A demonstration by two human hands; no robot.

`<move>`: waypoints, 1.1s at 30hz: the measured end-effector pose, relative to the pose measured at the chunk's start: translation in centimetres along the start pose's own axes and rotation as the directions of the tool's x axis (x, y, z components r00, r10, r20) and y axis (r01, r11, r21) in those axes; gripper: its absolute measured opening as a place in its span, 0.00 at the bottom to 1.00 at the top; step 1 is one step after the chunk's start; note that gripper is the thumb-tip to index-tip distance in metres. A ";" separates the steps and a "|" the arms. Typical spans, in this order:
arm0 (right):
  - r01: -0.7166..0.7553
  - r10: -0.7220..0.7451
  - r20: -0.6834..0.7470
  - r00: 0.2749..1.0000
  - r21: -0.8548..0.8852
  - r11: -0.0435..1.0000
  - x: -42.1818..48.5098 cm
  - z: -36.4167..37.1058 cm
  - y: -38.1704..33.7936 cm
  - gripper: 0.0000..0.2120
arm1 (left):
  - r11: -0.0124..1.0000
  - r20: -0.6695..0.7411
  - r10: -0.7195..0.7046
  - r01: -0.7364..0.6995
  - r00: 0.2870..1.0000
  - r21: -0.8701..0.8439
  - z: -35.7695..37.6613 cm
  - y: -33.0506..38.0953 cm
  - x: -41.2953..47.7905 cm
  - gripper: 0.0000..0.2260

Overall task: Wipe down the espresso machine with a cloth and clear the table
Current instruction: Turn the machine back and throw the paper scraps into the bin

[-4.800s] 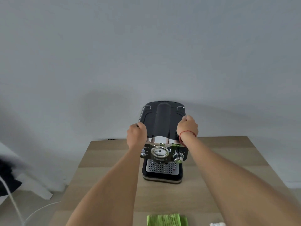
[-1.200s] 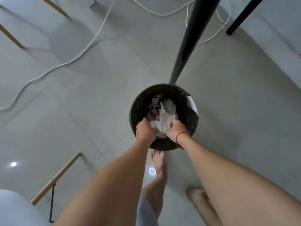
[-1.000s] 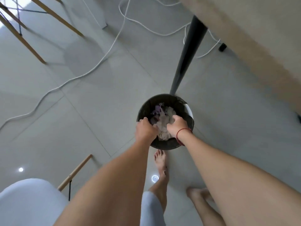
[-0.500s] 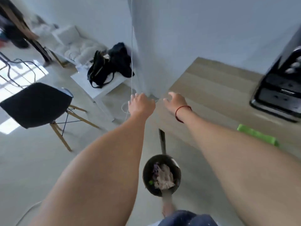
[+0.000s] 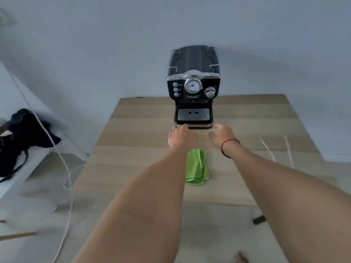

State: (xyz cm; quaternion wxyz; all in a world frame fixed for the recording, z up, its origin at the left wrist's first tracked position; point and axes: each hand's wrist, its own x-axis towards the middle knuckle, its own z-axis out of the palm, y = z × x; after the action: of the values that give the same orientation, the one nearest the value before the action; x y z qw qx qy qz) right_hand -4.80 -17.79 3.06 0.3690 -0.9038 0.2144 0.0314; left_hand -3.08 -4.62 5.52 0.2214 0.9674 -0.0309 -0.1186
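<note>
The fingers of the left hand (image 5: 182,137) lie loosely together and slightly curled, holding nothing, their tips at the front lip of the espresso machine (image 5: 193,86); whether they touch it cannot be told. The fingers of the right hand (image 5: 222,136) are relaxed and a little spread, also empty, with the thumb turned inward and the tips just short of the machine's base. A thin red string (image 5: 228,144) circles the right wrist. Both bare forearms stretch forward over the desk (image 5: 136,141), side by side.

Between the forearms, just behind the hands, a folded green cloth (image 5: 196,167) lies flat on the middle of the desk, partly covered by the left forearm. The black and chrome machine stands upright at the middle of the far edge, close to the pale wall, its round gauge, three buttons and knob facing the person and its perforated drip tray in front.

Toward the right edge of the desk two thin pale sticks (image 5: 269,152) lie near each other, well apart from the cloth. Near the right front part of the desk a small dark object (image 5: 258,219) rests; what it is cannot be told.

Off the left edge, a white cable (image 5: 66,168) trails down to the floor, and a black bag (image 5: 20,133) sits on a low white surface
</note>
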 end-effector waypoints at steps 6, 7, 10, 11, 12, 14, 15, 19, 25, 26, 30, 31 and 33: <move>-0.203 0.196 -0.115 0.974 -0.048 0.978 2.4 -5.9 14.3 0.20 | 0.993 0.178 0.079 -0.092 0.981 0.069 11.6 9.8 0.4 0.20; -0.236 0.229 -0.129 0.965 -0.040 0.971 2.7 -6.6 16.4 0.20 | 0.993 0.195 0.085 -0.099 0.977 0.066 13.4 11.0 0.3 0.19; -0.317 0.299 -0.198 0.933 -0.067 0.946 3.3 -8.3 21.6 0.16 | 0.997 0.243 0.067 -0.076 0.968 0.027 18.4 14.0 0.1 0.19; -0.348 0.325 -0.210 0.922 -0.081 0.934 3.4 -8.7 23.0 0.16 | 0.998 0.256 0.056 -0.062 0.965 0.015 19.9 15.0 -0.1 0.19; -0.376 0.350 -0.214 0.912 -0.095 0.922 3.5 -8.9 24.3 0.17 | 0.999 0.263 0.046 -0.048 0.964 0.004 21.2 15.8 -0.3 0.19; -0.425 0.397 -0.210 0.893 -0.109 0.898 3.8 -9.3 26.5 0.16 | 0.999 0.273 0.032 -0.024 0.961 -0.033 23.3 17.5 -0.4 0.18; -0.446 0.420 -0.200 0.885 -0.109 0.888 3.9 -9.3 27.5 0.14 | 0.998 0.284 0.024 -0.008 0.959 -0.056 24.2 18.3 -0.5 0.18; -0.465 0.447 -0.158 0.881 -0.100 0.880 4.2 -9.0 29.9 0.08 | 0.999 0.321 -0.015 0.030 0.947 -0.044 26.7 20.1 -0.4 0.22; -0.509 0.496 -0.170 0.852 -0.046 0.859 4.7 -9.0 30.5 0.11 | 0.966 0.294 -0.149 0.202 0.944 -0.159 26.9 20.4 0.4 0.13; -0.505 0.493 -0.174 0.853 -0.036 0.862 4.7 -9.0 30.1 0.11 | 0.960 0.300 -0.169 0.226 0.939 -0.166 26.5 20.1 0.5 0.13; -0.426 0.422 -0.153 0.894 0.002 0.905 4.6 -8.1 25.9 0.09 | 0.921 0.242 -0.249 0.306 0.938 -0.240 24.0 17.0 0.6 0.12; -0.399 0.396 -0.148 0.906 0.011 0.917 4.5 -7.5 24.2 0.09 | 0.907 0.214 -0.269 0.321 0.939 -0.271 23.0 15.7 0.7 0.12; -0.321 0.323 -0.139 0.936 0.039 0.946 4.6 -5.8 20.4 0.09 | 0.873 0.144 -0.314 0.346 0.938 -0.343 20.5 13.0 1.1 0.12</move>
State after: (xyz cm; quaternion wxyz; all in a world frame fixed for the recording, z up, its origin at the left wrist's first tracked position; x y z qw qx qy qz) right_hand -9.58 -36.40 -7.09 0.3496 -0.8535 0.3858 0.0243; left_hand -7.05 -25.04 -6.99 0.3714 0.8948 0.1478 -0.1989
